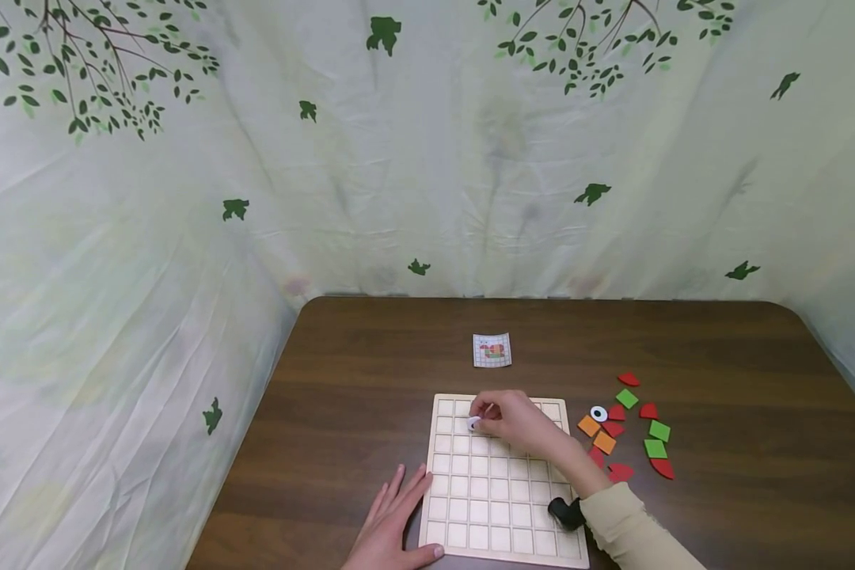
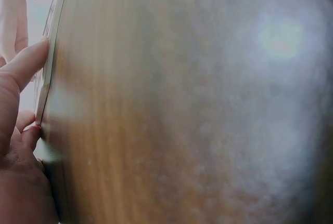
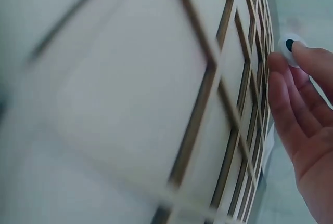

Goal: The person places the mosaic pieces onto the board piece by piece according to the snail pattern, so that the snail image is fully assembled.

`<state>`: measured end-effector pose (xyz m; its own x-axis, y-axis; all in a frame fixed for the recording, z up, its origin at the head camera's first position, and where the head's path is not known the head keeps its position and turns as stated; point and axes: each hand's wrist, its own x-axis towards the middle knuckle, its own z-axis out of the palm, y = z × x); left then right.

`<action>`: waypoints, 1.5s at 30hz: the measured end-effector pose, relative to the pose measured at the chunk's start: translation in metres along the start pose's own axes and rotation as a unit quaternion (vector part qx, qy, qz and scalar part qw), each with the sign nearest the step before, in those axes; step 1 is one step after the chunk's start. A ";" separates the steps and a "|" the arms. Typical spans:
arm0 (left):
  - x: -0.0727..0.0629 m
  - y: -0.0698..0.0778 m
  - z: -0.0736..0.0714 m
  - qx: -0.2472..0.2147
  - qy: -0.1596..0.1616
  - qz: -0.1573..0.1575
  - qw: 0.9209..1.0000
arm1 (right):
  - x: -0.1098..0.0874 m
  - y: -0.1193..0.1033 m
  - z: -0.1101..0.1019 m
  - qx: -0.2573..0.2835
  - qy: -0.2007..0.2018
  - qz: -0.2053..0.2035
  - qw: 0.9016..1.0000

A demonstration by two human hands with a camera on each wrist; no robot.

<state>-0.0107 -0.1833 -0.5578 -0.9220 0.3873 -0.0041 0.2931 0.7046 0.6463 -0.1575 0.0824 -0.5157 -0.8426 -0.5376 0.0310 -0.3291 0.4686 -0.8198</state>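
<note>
My right hand (image 1: 518,421) pinches a white eye disc (image 1: 473,424) over the upper left part of a white wooden grid board (image 1: 478,511). In the right wrist view the disc (image 3: 285,57) shows a dark centre and sits between thumb and fingertips, close to the grid. At the board's lower left corner lies my left hand (image 1: 392,529), fingers spread, with the thumb and fingertips touching the rim. The left wrist view shows its thumb (image 2: 32,60) against the board's edge.
Right of the board lie a second eye disc (image 1: 598,414), several red quarter-round pieces (image 1: 663,469), green squares (image 1: 659,431) and orange squares (image 1: 605,442). A small picture card (image 1: 492,351) lies beyond the board on the brown table (image 1: 356,372). A leaf-patterned curtain (image 1: 442,174) hangs behind.
</note>
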 end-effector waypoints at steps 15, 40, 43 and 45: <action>-0.001 0.001 0.001 0.019 0.022 0.016 0.999 | 0.017 -0.006 0.019 -0.085 0.028 -0.026 0.996; -0.001 -0.002 0.003 0.033 0.025 0.017 0.999 | -0.036 0.012 -0.031 -0.044 0.057 0.025 0.997; 0.000 -0.002 0.002 0.025 0.018 0.010 0.999 | -0.046 0.019 -0.041 -0.048 0.078 0.035 0.995; 0.000 -0.001 0.002 0.020 0.016 0.010 1.000 | -0.053 0.023 -0.048 -0.051 0.087 0.039 0.994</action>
<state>-0.0110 -0.1828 -0.5602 -0.9237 0.3818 0.0334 0.3201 0.7207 0.6149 -0.1406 0.1555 -0.5089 -0.9258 -0.3705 0.0754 -0.2931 0.5774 -0.7620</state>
